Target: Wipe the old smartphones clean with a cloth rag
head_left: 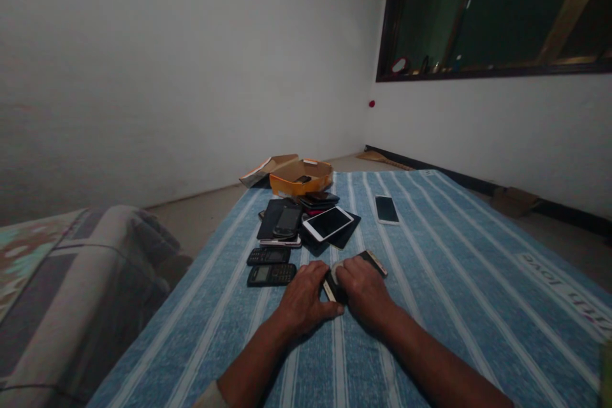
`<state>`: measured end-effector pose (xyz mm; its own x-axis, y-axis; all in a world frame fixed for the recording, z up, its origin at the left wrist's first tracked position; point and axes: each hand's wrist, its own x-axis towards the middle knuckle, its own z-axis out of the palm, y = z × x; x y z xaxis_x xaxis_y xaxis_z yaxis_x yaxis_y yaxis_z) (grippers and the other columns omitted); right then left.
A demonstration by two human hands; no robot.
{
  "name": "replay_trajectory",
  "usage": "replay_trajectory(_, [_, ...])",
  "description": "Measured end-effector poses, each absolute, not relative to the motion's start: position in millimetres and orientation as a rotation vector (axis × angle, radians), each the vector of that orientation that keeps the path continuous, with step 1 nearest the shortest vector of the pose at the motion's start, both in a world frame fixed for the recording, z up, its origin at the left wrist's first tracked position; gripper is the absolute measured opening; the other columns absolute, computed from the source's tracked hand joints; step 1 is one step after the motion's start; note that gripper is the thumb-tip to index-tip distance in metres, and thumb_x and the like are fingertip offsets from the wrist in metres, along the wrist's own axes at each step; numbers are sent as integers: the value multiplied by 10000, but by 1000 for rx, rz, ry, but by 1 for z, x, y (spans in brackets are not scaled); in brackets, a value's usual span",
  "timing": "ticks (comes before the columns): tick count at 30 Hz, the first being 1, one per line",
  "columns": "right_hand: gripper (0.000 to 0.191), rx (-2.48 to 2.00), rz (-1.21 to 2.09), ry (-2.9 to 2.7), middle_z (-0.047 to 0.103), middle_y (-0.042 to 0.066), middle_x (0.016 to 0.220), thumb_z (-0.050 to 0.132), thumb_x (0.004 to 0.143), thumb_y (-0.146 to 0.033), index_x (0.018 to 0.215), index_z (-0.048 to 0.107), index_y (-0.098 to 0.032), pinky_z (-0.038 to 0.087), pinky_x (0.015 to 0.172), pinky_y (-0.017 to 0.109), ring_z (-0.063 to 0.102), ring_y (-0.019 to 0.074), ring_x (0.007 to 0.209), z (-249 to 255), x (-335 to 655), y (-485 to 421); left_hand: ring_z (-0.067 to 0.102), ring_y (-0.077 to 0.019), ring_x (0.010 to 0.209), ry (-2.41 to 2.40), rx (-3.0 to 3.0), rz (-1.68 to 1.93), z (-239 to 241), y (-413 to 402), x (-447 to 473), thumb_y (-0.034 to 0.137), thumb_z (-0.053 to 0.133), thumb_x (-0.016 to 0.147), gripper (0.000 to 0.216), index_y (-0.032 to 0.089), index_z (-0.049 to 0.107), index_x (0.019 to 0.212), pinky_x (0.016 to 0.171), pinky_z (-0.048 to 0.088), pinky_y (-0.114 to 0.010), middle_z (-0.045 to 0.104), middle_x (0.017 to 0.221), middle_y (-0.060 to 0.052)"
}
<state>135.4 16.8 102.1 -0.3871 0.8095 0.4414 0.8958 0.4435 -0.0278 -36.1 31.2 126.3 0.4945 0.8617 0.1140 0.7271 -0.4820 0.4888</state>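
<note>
1. Your left hand (308,296) grasps a dark item (337,291) over the striped cloth (210,338).
2. Your right hand (364,285) curls over it; whether it grips, I cannot tell.
3. Two keypad phones (277,275) lie beside your left hand, near the phone pile (329,222).

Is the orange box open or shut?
Open: the box has no cover across its top, and something dark shows inside.

Box (294,189) behind phone pile (329,223), keypad phones (271,275) left of hands (306,296)
</note>
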Motion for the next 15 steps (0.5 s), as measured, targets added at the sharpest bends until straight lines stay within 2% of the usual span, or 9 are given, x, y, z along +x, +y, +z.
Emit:
replay_trajectory(3, [79,-1397,-307,-2302,629,35,841,616,913,-152,852,657,-181,306,712,315,514,197,804,99,131,17,588,-291,1037,1328,2365,517,125,32,-36,385,835,618,513,192,603,1033,915,455,-398,636,1084,-71])
replay_trajectory(10, [166,-1790,-348,-2049,626,45,853,560,894,-61,873,665,-187,284,699,321,507,206,816,100,173,31,596,-298,1035,1384,2302,518,127,30,-36,379,815,623,501,186,617,1042,890,474,-405,633,1075,-79])
replay_trajectory(15, [167,-1631,-405,-2070,620,42,840,602,835,-22,836,644,-183,285,694,321,487,208,803,92,166,27,561,-354,1190,1373,2246,592,118,32,-39,343,840,564,682,164,619,1184,1022,444,-477,606,1252,-143])
